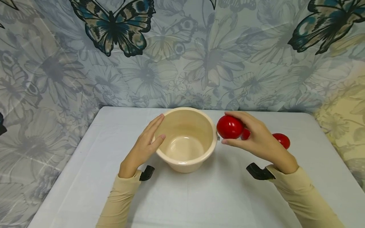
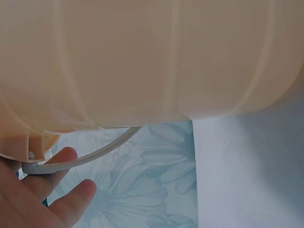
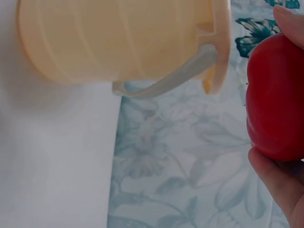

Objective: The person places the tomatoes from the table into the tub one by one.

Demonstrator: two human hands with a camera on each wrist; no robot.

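A cream plastic bucket stands on the white table, nothing inside it. My left hand lies flat against the bucket's left rim, fingers straight. In the left wrist view the bucket wall fills the top and its thin handle hangs by my fingertips. My right hand grips a red ball-like fruit just right of the bucket's rim, above the table. The right wrist view shows the red fruit in my fingers beside the bucket.
Two more red fruits lie on the table behind my right hand, one partly hidden. A butterfly-and-flower cloth hangs behind the table's far edge. Black wrist mounts sit at both cuffs.
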